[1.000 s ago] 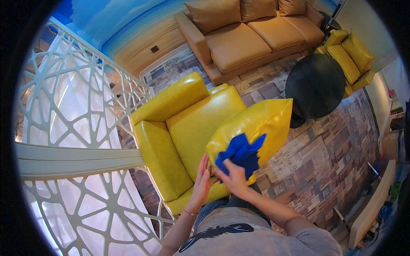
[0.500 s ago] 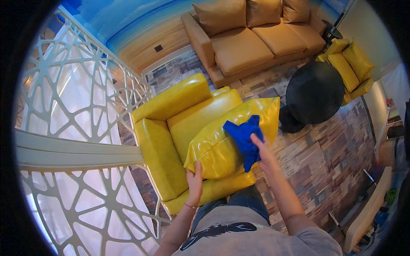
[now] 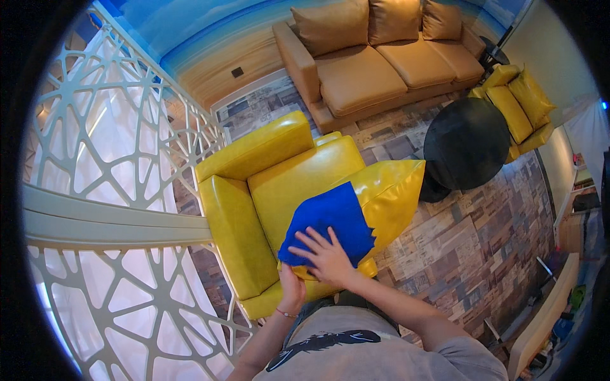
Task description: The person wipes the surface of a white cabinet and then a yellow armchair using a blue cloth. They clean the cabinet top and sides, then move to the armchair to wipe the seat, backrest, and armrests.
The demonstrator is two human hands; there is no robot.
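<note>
A glossy yellow cushion (image 3: 391, 190) is held up in front of me, over the seat of a yellow armchair (image 3: 295, 178). My left hand (image 3: 291, 289) grips the cushion's near left corner, with its fingers partly hidden behind the edge. Spread across the left part of the cushion lies a blue cloth (image 3: 330, 213). My right hand (image 3: 327, 257) rests flat on that cloth, fingers stretched apart, pressing it against the cushion's face.
A tan sofa (image 3: 362, 70) stands against the far wall. To the right are a round black table (image 3: 467, 140) and another yellow armchair (image 3: 511, 105). A white lattice screen (image 3: 121, 222) runs along the left. Wood-patterned flooring (image 3: 457, 254) stretches between them.
The blue cloth, bunched in my right hand before, is now spread over the cushion's left part. My right hand has moved left and down and opened out. The left hand stays at the corner.
</note>
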